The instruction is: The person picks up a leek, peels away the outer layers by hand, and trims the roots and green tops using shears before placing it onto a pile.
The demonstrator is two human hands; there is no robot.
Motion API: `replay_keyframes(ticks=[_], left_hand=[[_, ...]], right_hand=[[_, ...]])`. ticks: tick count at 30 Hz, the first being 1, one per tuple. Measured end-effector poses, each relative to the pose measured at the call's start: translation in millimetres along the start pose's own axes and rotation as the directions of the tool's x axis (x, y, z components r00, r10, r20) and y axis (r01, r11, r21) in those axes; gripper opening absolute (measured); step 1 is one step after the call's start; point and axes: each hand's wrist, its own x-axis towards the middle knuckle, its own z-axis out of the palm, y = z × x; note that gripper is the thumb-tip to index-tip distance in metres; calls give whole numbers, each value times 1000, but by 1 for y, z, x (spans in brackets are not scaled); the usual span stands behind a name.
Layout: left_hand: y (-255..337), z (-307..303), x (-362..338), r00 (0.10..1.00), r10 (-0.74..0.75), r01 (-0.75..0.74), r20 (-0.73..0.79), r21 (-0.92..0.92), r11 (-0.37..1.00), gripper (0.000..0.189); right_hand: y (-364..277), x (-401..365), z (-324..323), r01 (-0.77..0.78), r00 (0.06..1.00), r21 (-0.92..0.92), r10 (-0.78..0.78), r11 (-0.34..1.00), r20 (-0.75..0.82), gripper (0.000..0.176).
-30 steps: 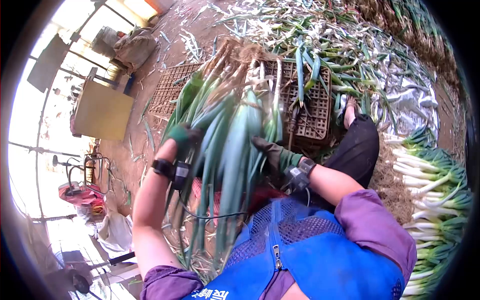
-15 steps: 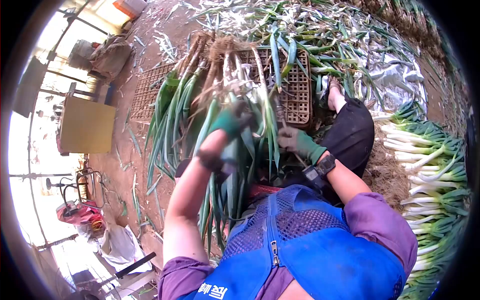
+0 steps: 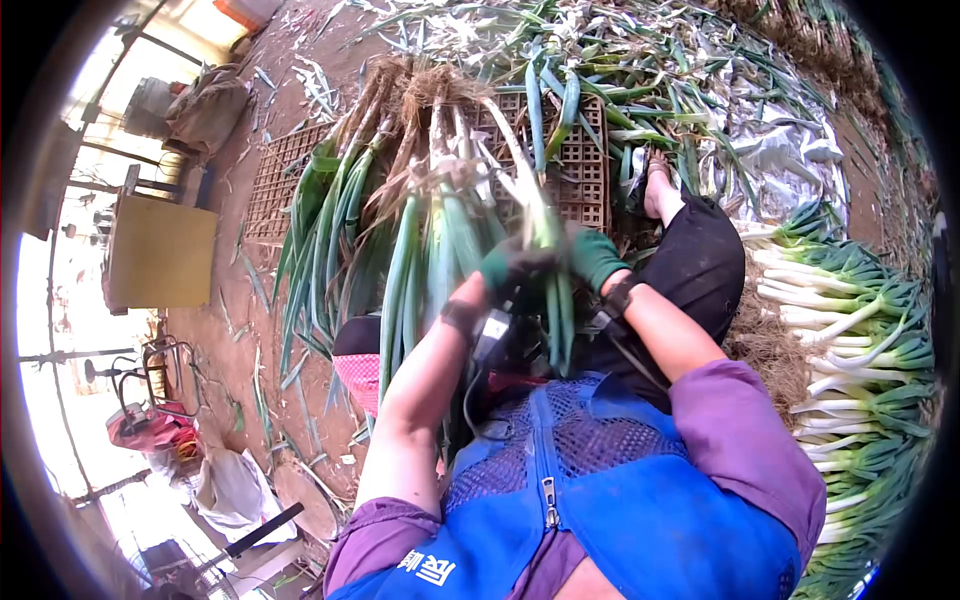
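Observation:
Both my hands wear green gloves with dark palms and meet low in front of my lap. My left hand [image 3: 518, 262] is closed round a green onion [image 3: 541, 222], whose root end points away from me and whose leaves hang below the hands. Right against the same stalk is my right hand [image 3: 592, 256], its fingers curled in and partly blurred. Left of them, a bundle of untrimmed green onions [image 3: 430, 215] with brown roots [image 3: 430, 88] leans over a brown plastic crate [image 3: 583, 180], leaves trailing towards me.
Cleaned green onions [image 3: 830, 340] lie in a long row at the right, beside a heap of root trimmings [image 3: 765, 335]. Leaf scraps [image 3: 680, 85] cover the ground beyond the crate. A yellowish board [image 3: 163, 252] stands at the left. My bare foot [image 3: 660, 190] is beside the crate.
My left hand has moved right and slightly down, away from the bundle. My right hand has shifted up a little, and the two hands now meet at one green onion.

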Motion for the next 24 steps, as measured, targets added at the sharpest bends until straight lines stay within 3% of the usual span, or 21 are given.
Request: replay_keyframes(ticks=[1,3,4,6,7,8,11,12,15,18,20,22,24], left_hand=[[13,14,-13,993,67,-71,100,37,997,53],[37,47,-34,943,169,-210,286,121,970,46],[37,62,-37,916,178,-216,359,67,974,44],[50,92,-53,879,289,-251,378,-147,957,42],[40,89,-38,914,267,-269,304,-39,962,41],[38,85,-32,963,164,-161,216,-33,986,41],[0,53,-4,991,133,-127,29,-160,979,40],[-9,42,-5,989,141,-147,-46,-166,975,39],[-52,-4,0,971,97,-90,-220,39,995,38],[-72,-21,6,944,35,-17,-329,59,998,40],[-77,-22,11,939,114,-111,-325,29,993,43],[-77,-23,12,934,154,-153,-322,29,988,45],[-75,-26,9,935,155,-144,-319,58,988,46]], right_hand=[[44,16,21,154,986,72,-157,985,46,36],[-1,-32,-54,51,987,498,-118,865,105,37],[12,-32,-45,20,989,591,-102,806,106,37],[48,-29,-23,-36,992,751,-69,659,108,38],[69,-27,-10,-61,992,818,-53,572,111,38],[89,-25,5,-88,992,875,-34,475,118,38],[77,-18,-1,-29,999,392,20,919,28,49],[46,-27,-21,-86,996,75,85,993,15,55],[14,-29,-5,-2,973,-211,-47,978,-226,69],[1,-3,31,-31,983,-373,-39,927,-181,86],[-10,14,41,-39,985,-385,-29,922,-167,68],[-8,24,42,-44,997,-408,12,912,-82,62],[-3,29,35,10,984,-363,-73,932,-160,58]])
